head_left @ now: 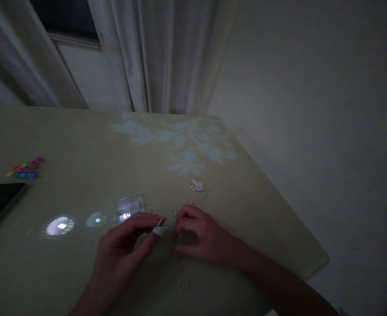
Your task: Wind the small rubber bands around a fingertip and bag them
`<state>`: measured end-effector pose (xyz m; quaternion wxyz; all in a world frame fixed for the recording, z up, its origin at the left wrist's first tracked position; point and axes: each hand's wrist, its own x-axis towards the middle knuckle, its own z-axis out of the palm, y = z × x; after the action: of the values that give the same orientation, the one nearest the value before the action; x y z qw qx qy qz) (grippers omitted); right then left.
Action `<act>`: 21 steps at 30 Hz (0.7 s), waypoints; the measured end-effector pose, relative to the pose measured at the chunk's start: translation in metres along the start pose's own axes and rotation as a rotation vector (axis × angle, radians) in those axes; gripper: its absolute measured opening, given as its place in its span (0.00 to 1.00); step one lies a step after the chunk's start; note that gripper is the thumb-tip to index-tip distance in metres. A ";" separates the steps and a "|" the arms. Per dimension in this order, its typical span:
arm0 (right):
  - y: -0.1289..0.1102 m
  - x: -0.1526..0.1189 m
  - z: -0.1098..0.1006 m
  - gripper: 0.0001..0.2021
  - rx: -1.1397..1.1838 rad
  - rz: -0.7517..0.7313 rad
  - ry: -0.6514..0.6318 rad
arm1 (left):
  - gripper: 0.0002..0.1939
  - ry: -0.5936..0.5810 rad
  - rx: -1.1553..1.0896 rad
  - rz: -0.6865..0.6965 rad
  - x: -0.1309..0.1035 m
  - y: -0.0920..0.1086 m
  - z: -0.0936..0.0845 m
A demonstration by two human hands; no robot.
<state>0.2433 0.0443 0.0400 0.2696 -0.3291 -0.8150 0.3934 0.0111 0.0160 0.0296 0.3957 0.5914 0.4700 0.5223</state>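
Observation:
My left hand (pixel 124 245) pinches a small looped band (pixel 159 227) between thumb and index finger. Pale blue-green strands are wrapped around its lower part, and a thin whitish loop stands up above them. Just to the right, my right hand (pixel 196 235) hovers over the table with fingers curved and the thumb apart from them; I see nothing between them. Small pale rings lie nearby: one ring (pixel 173 212) between the hands, another ring (pixel 188 201) beyond the right fingers, and a third ring (pixel 184 285) closer to me.
A clear compartment box (pixel 129 205) sits behind my left hand. Small white pieces (pixel 197 185) lie beyond my right hand. At the left are a colourful pile of small pieces (pixel 26 169) and a dark phone (pixel 1 202). The table (pixel 81 140) meets a wall at right.

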 end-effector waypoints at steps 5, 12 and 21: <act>0.000 -0.006 0.010 0.08 -0.398 -0.130 -0.295 | 0.07 0.032 -0.003 -0.063 -0.004 -0.002 0.000; 0.000 -0.002 0.013 0.08 -0.527 -0.065 -0.237 | 0.09 -0.024 0.051 0.034 0.003 0.003 -0.005; -0.003 -0.004 0.004 0.11 -0.530 -0.074 -0.249 | 0.08 -0.042 0.104 0.003 0.005 0.003 -0.007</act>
<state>0.2415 0.0381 0.0394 0.0862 -0.3075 -0.9276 0.1940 0.0049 0.0197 0.0341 0.3734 0.6228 0.4871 0.4852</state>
